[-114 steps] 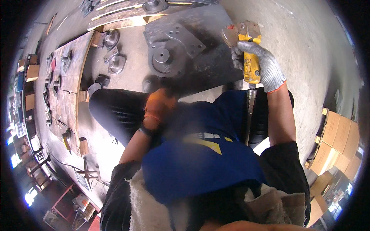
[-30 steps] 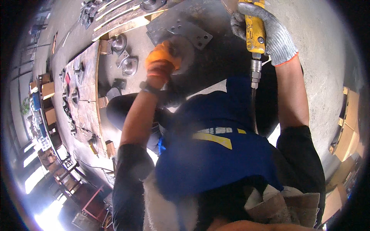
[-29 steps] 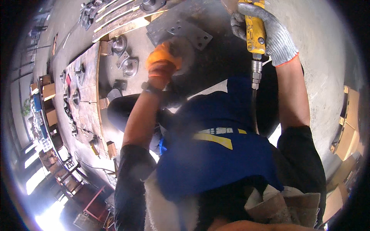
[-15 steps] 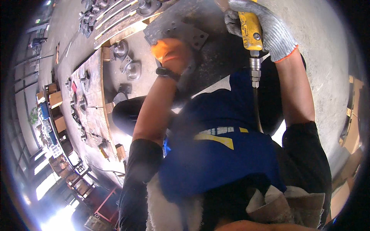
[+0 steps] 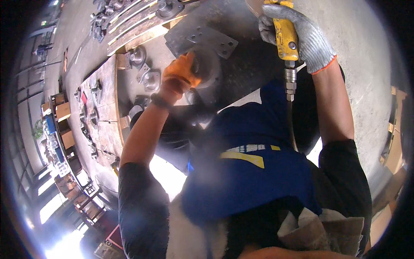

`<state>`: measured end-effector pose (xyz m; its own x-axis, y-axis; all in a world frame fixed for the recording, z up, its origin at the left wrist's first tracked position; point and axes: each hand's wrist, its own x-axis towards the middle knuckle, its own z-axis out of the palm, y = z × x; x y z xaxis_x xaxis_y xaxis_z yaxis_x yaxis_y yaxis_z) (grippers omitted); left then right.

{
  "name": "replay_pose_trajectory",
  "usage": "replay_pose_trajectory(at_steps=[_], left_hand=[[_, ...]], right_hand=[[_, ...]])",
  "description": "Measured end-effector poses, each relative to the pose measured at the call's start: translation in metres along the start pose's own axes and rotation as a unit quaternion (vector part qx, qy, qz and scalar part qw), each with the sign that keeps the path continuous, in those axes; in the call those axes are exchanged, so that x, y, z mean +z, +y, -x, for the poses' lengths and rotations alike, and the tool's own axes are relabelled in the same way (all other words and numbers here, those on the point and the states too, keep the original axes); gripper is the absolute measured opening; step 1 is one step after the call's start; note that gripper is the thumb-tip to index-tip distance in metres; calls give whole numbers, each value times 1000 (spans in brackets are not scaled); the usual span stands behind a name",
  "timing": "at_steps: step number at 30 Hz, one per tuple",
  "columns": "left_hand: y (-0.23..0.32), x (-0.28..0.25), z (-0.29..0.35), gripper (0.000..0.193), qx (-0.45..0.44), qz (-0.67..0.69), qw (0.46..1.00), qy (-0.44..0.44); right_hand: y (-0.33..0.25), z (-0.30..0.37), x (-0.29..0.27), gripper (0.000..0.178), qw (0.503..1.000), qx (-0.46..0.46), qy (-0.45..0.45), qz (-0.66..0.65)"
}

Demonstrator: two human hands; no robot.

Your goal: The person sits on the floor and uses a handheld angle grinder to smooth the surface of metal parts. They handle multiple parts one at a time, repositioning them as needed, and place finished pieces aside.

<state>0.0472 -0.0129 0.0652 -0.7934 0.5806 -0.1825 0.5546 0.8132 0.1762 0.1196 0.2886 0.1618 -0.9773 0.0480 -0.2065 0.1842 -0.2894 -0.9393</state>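
Observation:
My left hand (image 5: 181,72), in an orange glove, is closed at the left side of a round grey metal flange (image 5: 210,69), its fingers curled round the raised middle. The flange lies on a dark work surface (image 5: 248,64) in front of me, beside a flat metal plate with drilled holes (image 5: 211,39). To the right, my right hand (image 5: 307,36) in a grey knit glove grips a yellow air tool (image 5: 286,41). A metal hose coupling (image 5: 290,80) and a hose hang from its lower end; its working end is cut off by the top of the picture.
A wooden pallet (image 5: 133,26) stands beyond on the left, with a hub part (image 5: 168,8) on it. Several similar metal parts lie on the floor (image 5: 151,80) and on a wooden bench (image 5: 101,116). Cardboard boxes (image 5: 394,146) stand at far right.
My left hand has moved left and slightly down, off the top of the round flange to its left side, uncovering the holed plate. The right hand with the air tool has shifted slightly right and down.

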Motion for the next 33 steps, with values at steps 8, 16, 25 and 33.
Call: replay_pose_trajectory(at_steps=[8,16,25,33], left_hand=[[-4,14,-9,55,6,45,995,87],[-50,-44,5,44,-50,-82,984,147],[-173,-76,153,42,-285,-59,945,148],[-188,30,307,43,-483,29,874,47]], right_hand=[[-3,11,14,44,999,-15,46,23],[21,-22,1,31,997,69,19,-21],[44,-30,31,26,969,221,11,106],[73,-47,5,27,961,250,54,104]])
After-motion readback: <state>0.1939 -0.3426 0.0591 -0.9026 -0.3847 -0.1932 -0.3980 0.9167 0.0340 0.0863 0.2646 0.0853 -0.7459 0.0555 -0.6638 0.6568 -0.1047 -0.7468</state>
